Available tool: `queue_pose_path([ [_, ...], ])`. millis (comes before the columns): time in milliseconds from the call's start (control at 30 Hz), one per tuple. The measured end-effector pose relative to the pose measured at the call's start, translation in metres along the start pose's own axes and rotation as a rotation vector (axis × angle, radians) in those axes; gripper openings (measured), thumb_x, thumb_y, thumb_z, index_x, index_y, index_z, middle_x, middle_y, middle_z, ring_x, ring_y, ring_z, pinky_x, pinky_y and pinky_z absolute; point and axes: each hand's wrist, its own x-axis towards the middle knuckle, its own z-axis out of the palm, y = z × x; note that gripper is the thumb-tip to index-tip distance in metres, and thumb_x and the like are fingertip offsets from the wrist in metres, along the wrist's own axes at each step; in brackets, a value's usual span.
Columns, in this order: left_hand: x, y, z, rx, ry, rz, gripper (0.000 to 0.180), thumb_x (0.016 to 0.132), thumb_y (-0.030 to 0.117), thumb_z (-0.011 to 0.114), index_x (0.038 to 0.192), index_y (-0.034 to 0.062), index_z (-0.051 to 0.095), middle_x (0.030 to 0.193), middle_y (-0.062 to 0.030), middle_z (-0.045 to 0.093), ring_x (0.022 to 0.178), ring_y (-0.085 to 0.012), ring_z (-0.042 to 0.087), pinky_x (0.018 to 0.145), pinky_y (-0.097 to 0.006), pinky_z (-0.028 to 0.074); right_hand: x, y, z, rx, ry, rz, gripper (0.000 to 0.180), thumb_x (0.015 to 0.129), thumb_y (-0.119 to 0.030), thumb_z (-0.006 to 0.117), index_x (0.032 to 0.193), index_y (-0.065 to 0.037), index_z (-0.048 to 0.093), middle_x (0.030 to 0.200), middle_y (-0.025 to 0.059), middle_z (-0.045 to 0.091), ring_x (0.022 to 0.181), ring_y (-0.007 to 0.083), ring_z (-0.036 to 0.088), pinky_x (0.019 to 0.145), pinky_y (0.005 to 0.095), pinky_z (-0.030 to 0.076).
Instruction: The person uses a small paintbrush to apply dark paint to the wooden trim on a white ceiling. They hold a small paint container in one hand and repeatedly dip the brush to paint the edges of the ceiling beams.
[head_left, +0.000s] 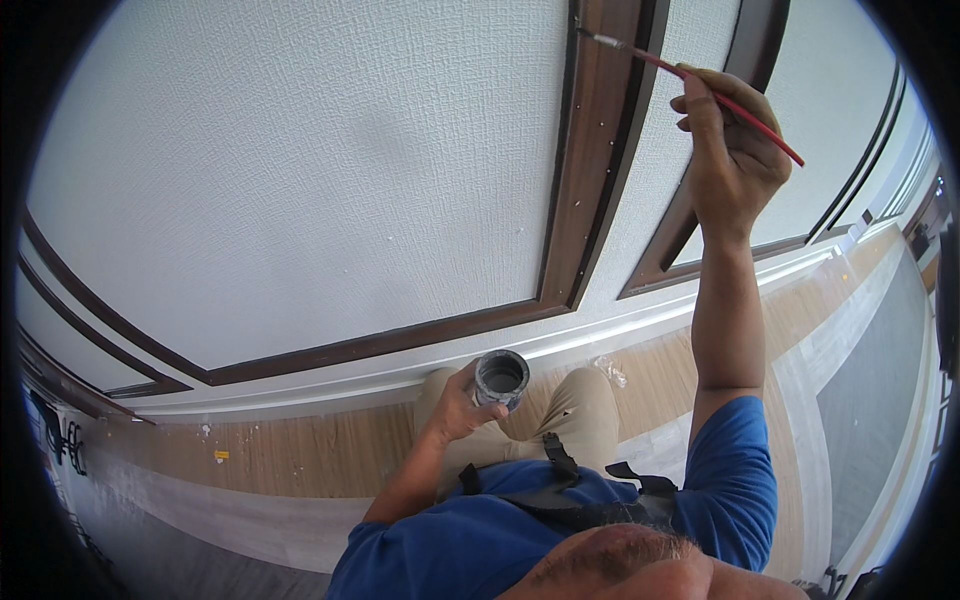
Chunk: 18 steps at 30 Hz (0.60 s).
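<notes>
My right hand is raised high and grips a thin red-handled paintbrush. The brush tip touches the dark brown wooden trim strip on the white textured wall. My left hand is low in front of my knees and holds a small round grey tin, open at the top, with grey paint smeared inside.
More dark brown trim frames the wall panels, with a white baseboard below. The floor is light wood planks with small paint specks. A crumpled bit of clear plastic lies by the baseboard. Dark objects stand at the far left edge.
</notes>
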Motion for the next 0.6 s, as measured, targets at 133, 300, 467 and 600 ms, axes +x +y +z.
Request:
queue_pose_path([
  [133, 0.000, -0.003, -0.001, -0.006, -0.003, -0.001, 0.090, 0.067, 0.046, 0.093, 0.133, -0.0028, 0.055, 0.123, -0.0111, 0.065, 0.117, -0.0199, 0.059, 0.105, -0.035, 0.043, 0.001, -0.001, -0.001, -0.044, 0.002, 0.003, 0.010, 0.091, -0.007, 0.073, 0.099, -0.001, 0.072, 0.086, 0.0085, 0.074, 0.077, 0.0120, 0.071, 0.070, 0.0232, 0.055],
  [300, 0.001, -0.002, 0.000, -0.010, 0.004, 0.012, 0.088, 0.067, 0.046, 0.093, 0.131, -0.0031, 0.056, 0.122, -0.0100, 0.065, 0.115, -0.0185, 0.060, 0.103, -0.035, 0.045, 0.001, 0.002, -0.001, 0.008, -0.010, 0.007, 0.011, 0.091, -0.007, 0.073, 0.099, -0.001, 0.072, 0.086, 0.0083, 0.074, 0.077, 0.0120, 0.071, 0.069, 0.0233, 0.055],
  [467, 0.002, -0.011, -0.002, 0.011, 0.016, 0.063, 0.087, 0.068, 0.047, 0.092, 0.129, -0.0045, 0.057, 0.119, -0.0086, 0.065, 0.111, -0.0167, 0.061, 0.101, -0.034, 0.047, 0.001, 0.003, -0.003, -0.009, -0.020, -0.023, 0.011, 0.090, -0.008, 0.074, 0.100, -0.002, 0.073, 0.088, 0.0077, 0.075, 0.079, 0.0118, 0.071, 0.070, 0.0230, 0.055],
  [600, 0.002, -0.009, -0.001, -0.029, 0.006, 0.022, 0.090, 0.066, 0.047, 0.093, 0.132, -0.0024, 0.056, 0.123, -0.0103, 0.065, 0.117, -0.0191, 0.058, 0.105, -0.035, 0.042, 0.004, 0.003, 0.001, -0.027, 0.018, -0.076, 0.010, 0.089, -0.007, 0.075, 0.098, -0.003, 0.074, 0.088, 0.0071, 0.075, 0.080, 0.0114, 0.071, 0.068, 0.0221, 0.054],
])
